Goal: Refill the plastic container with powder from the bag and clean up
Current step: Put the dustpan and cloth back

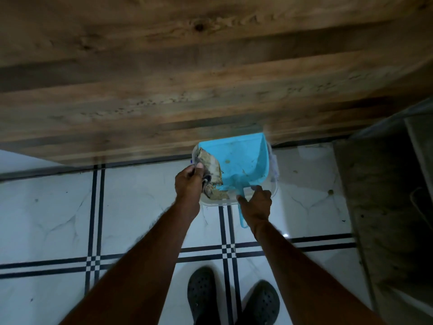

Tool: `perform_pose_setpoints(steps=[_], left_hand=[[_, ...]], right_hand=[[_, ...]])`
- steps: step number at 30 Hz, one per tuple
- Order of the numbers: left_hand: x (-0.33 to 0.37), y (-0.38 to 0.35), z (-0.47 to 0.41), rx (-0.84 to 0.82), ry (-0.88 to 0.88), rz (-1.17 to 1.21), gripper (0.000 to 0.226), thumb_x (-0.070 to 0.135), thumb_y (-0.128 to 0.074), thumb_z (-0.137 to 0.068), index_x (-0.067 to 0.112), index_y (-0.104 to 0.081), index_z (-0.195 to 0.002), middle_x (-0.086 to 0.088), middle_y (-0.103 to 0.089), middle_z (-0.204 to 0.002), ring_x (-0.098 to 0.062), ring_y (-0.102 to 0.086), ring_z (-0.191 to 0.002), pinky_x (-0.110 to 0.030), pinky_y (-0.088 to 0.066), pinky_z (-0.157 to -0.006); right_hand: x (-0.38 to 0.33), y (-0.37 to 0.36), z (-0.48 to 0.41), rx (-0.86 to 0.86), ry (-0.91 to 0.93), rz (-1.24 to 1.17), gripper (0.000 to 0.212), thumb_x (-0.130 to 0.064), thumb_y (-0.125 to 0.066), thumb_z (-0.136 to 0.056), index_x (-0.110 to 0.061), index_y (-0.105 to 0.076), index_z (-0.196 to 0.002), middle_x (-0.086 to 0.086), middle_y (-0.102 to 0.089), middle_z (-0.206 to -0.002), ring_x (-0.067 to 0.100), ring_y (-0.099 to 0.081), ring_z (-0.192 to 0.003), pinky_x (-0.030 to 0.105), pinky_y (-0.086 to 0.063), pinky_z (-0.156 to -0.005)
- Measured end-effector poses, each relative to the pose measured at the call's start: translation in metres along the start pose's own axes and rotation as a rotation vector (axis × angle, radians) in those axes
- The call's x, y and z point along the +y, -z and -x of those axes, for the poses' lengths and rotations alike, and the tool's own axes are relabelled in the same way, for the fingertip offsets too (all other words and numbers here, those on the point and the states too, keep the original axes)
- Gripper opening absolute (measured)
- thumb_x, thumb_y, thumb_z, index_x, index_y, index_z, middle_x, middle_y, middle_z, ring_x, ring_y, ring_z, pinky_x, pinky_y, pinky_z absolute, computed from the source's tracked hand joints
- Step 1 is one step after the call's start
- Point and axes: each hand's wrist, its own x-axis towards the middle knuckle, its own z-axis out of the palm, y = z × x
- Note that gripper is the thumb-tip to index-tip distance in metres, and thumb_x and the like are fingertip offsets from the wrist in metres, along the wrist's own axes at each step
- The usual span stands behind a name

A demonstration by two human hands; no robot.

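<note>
A light blue dustpan (243,160) lies tilted inside a clear plastic container (273,186) on the white tiled floor. My left hand (188,184) is shut on a crumpled, dirty cloth or paper (212,170) pressed against the dustpan's left side. Yellowish powder (219,195) lies in the container's near corner. My right hand (255,202) is closed around the dustpan's handle (242,219), with the index finger and thumb spread along it. No bag is in view.
A wooden cabinet front (187,78) fills the upper half, just behind the container. A dark grey step or ledge (386,195) stands at the right. My feet in dark clogs (234,299) stand on the tiled floor (58,207) with black grid lines.
</note>
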Motion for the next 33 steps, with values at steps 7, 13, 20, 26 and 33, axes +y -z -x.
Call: perform_pose_setpoints(steps=[7, 13, 20, 26, 33], left_hand=[[0.05, 0.021, 0.069, -0.221, 0.141, -0.019, 0.018, 0.031, -0.061, -0.102, 0.019, -0.073, -0.096, 0.005, -0.074, -0.082, -0.005, -0.069, -0.068, -0.019, -0.052, -0.054], [0.188, 0.013, 0.174, -0.5, 0.108, -0.068, 0.02, 0.03, -0.055, -0.104, 0.017, -0.07, -0.105, 0.005, -0.073, -0.085, -0.009, -0.067, -0.076, -0.025, -0.052, -0.067], [0.338, 0.006, 0.323, -0.737, 0.005, -0.025, 0.039, 0.039, -0.07, -0.086, 0.012, -0.072, -0.115, -0.013, -0.074, -0.111, -0.031, -0.066, -0.104, -0.038, -0.053, -0.086], [0.412, -0.026, 0.427, -0.87, -0.01, -0.165, 0.051, 0.056, -0.071, -0.087, 0.017, -0.072, -0.12, -0.011, -0.078, -0.109, -0.031, -0.075, -0.102, -0.051, -0.059, -0.094], [0.423, -0.104, 0.502, -0.918, -0.331, -0.288, 0.02, 0.015, -0.073, -0.094, 0.003, -0.072, -0.11, -0.014, -0.079, -0.098, -0.018, -0.076, -0.076, -0.025, -0.06, -0.064]], right_hand=[[-0.025, 0.091, 0.079, -0.173, -0.127, -0.647, 0.032, -0.026, -0.072, -0.095, -0.015, -0.063, -0.123, 0.013, -0.064, -0.13, 0.02, -0.064, -0.109, 0.028, -0.054, -0.085], [-0.137, 0.225, 0.146, -0.469, -0.09, -0.744, 0.062, -0.073, -0.054, -0.089, -0.028, -0.066, -0.13, 0.003, -0.072, -0.125, 0.019, -0.067, -0.116, 0.04, -0.052, -0.095], [-0.218, 0.389, 0.274, -0.31, -0.015, -0.842, 0.04, -0.054, -0.061, -0.096, -0.019, -0.075, -0.11, 0.005, -0.078, -0.11, 0.017, -0.072, -0.093, 0.031, -0.056, -0.075], [-0.222, 0.484, 0.342, -0.071, 0.203, -1.051, 0.035, -0.024, -0.069, -0.097, 0.006, -0.07, -0.116, 0.024, -0.075, -0.109, 0.029, -0.076, -0.086, 0.039, -0.064, -0.077], [-0.17, 0.567, 0.381, 0.281, 0.25, -1.164, 0.041, -0.017, -0.073, -0.095, 0.007, -0.052, -0.122, 0.036, -0.068, -0.115, 0.037, -0.072, -0.095, 0.055, -0.059, -0.089]])
